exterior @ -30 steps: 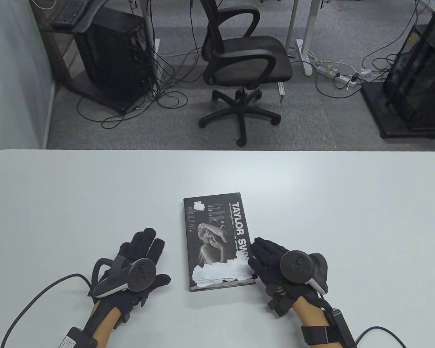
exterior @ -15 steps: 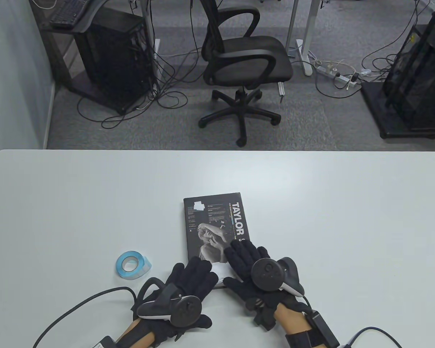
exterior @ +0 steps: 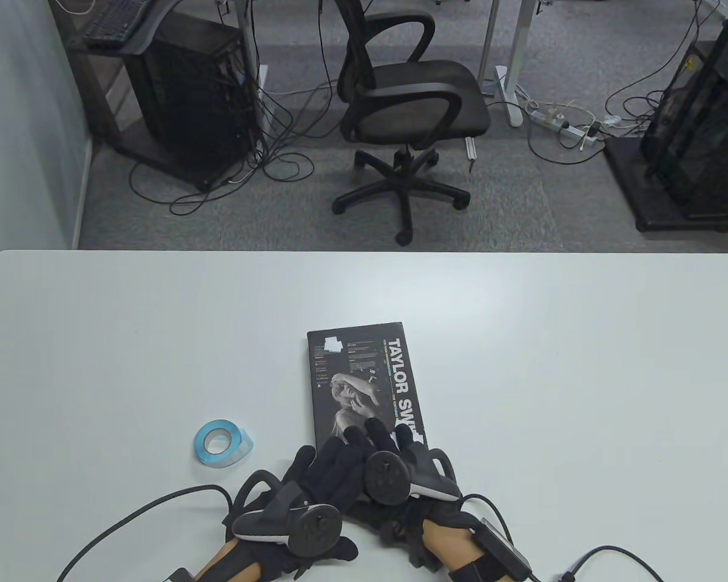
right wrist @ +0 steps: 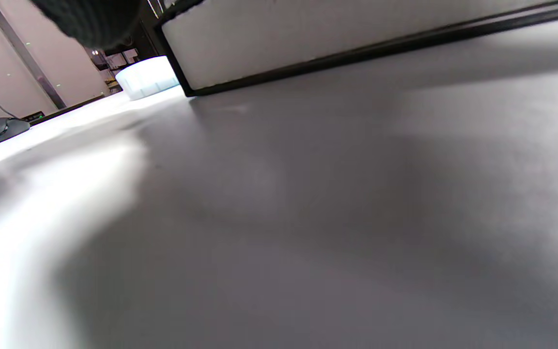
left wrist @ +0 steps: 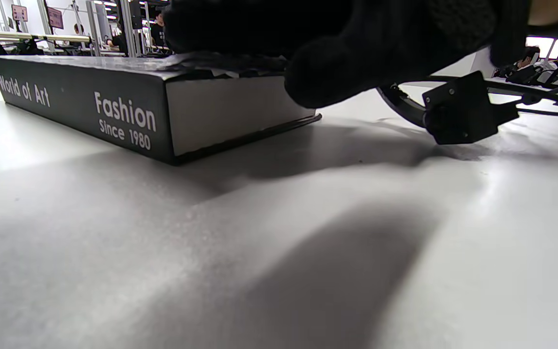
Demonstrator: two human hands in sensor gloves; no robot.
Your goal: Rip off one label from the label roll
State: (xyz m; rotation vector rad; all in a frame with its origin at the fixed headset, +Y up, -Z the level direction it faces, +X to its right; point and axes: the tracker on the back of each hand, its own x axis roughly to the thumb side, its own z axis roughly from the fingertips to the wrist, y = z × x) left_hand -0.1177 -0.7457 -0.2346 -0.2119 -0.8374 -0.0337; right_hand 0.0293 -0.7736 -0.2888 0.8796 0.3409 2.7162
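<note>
since the earlier frame both hands have been drawn together at the lower centre. the right hand (exterior: 394, 461) is laid over the book's (exterior: 364, 376) near end, beside the left hand (exterior: 315, 479); neither grip can be told. the label roll (exterior: 221, 444) lies on the desk (exterior: 582, 364) at lower left, untouched.

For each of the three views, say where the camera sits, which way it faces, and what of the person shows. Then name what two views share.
Table view: high, looking down at the white table; both gloved hands, left hand and right hand, over the black hardcover book.
Left wrist view: near table level, facing the book's spine corner; gloved fingers above.
Right wrist view: near table level, facing the book's page edge; a fingertip.
Shared: the blue label roll appears from above and from the right wrist.
</note>
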